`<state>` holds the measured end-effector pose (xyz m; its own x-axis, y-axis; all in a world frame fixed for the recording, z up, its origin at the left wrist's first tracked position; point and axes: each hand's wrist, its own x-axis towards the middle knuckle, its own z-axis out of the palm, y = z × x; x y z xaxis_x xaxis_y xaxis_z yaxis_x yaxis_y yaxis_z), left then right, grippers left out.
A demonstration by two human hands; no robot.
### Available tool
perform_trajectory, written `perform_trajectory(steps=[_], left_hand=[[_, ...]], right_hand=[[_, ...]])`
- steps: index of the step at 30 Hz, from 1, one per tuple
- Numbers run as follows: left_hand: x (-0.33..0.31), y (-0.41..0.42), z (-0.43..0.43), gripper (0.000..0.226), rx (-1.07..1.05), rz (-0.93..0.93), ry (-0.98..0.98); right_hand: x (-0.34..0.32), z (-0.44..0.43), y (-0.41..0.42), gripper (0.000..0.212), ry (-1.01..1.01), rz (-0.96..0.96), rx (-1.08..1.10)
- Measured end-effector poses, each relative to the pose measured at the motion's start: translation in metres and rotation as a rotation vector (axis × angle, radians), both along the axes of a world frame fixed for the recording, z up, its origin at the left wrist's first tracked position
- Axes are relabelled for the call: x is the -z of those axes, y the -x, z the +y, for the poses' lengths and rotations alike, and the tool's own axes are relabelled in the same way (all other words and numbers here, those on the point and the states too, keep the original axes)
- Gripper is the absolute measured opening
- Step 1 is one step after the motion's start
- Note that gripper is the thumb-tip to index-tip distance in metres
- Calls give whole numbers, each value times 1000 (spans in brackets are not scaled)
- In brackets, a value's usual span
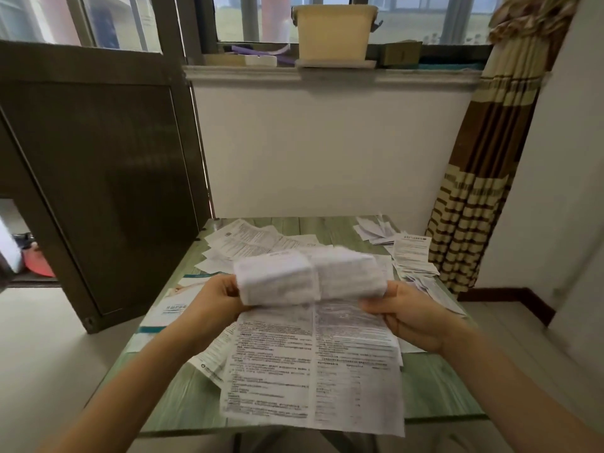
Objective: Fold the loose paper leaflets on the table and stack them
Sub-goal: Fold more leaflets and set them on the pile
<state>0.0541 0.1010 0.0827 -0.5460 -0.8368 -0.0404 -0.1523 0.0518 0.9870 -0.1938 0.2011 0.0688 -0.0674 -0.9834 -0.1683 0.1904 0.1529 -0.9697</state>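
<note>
While the leaflet (pixel 310 364) curls over, left hand (pixel 219 299) and right hand (pixel 411 318) pinch its sides with curled fingers (pixel 376 305)

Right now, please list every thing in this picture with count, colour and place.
held leaflet: one, white with black print, above the table, top bent over
loose leaflets: many, white, table's middle and far left
leaflet pile: one, white, table's far right corner
brochure: one, white and teal, table's left
table: one, pale green, in front
container: one, cream, windowsill
curtain: one, brown-cream striped, right
door: one, dark brown, left
left hand: one, grips held leaflet's left edge
right hand: one, grips its right edge
</note>
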Motion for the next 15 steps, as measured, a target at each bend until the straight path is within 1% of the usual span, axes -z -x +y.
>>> perform_trajectory(steps=[1, 2, 4, 5, 6, 7, 8, 9, 11, 12, 14, 15], left_hand=[[0, 0, 1, 34, -21, -1, -8], [2, 1, 0, 35, -25, 27, -48], [8, 3, -5, 20, -11, 147, -224], [7, 3, -2, 19, 13, 205, -330], [5, 3, 2, 26, 5, 259, -402], [6, 3, 5, 37, -13, 291, -419], [12, 4, 7, 49, -72, 247, -373], [12, 4, 11, 54, -142, 220, -319], [11, 5, 11, 25, -186, 224, -371], [11, 5, 7, 26, -117, 227, -441], [12, 6, -2, 47, 28, 201, -555], [11, 3, -3, 50, 61, 179, -567]], right_hand=[[1, 0, -1, 25, 18, 5, 15], [1, 0, -3, 23, 45, 25, 17], [-2, 1, -8, 11, 103, 100, 19], [-2, -1, -7, 19, 126, 137, 41], [0, -3, -6, 34, 131, 190, 80], [0, -5, -6, 45, 133, 245, 107], [0, -6, -7, 50, 143, 292, 125], [-1, -7, -7, 49, 149, 339, 133], [-3, -5, -8, 42, 141, 427, 113], [-5, -4, -8, 38, 134, 459, 85], [-5, -2, -7, 35, 113, 503, 39], [-5, -2, -7, 34, 103, 510, 17]])
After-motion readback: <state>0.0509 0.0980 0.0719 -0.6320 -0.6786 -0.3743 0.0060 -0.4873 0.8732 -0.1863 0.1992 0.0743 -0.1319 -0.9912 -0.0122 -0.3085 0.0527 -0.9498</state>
